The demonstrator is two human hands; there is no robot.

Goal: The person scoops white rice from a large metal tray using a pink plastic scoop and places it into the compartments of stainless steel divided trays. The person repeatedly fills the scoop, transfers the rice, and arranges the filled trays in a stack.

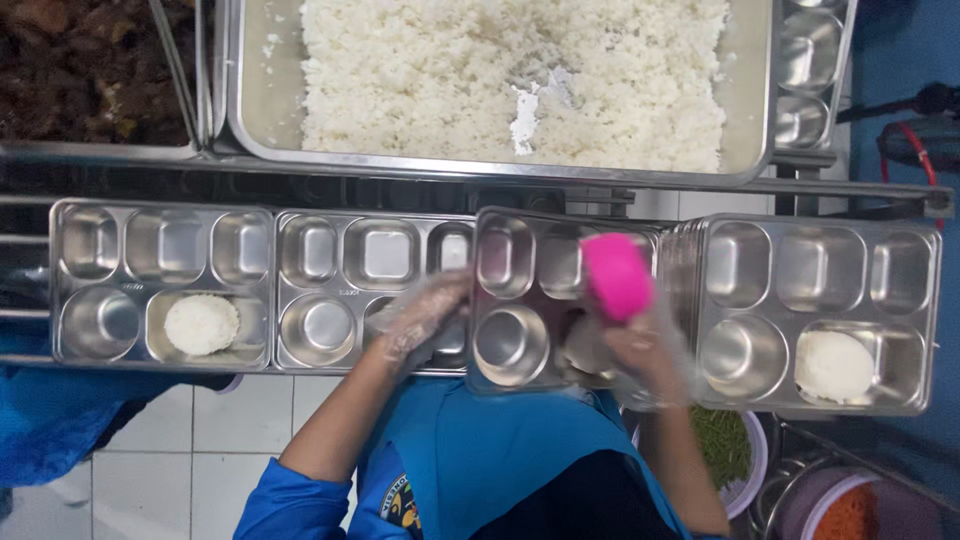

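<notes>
1. The left hand (425, 315), in a clear plastic glove, grips the left edge of a steel compartment tray (525, 300) and holds it tilted above the row of trays.
2. The right hand (640, 350), also gloved, grasps a pink cup (617, 275) turned mouth-down over the near right compartment of that tray.
3. The held tray sits in the middle of the row, overlapping the empty tray (345, 290) on its left and just beside a stack of trays (815, 310) on its right.
4. The top tray of the stack carries a round mound of rice (833, 365) in its near right compartment.
5. At the far left of the row, another tray (160, 285) holds a similar rice mound (202, 324).
6. Beyond the row stands a large steel pan (260, 90) filled with white rice (510, 70).
</notes>
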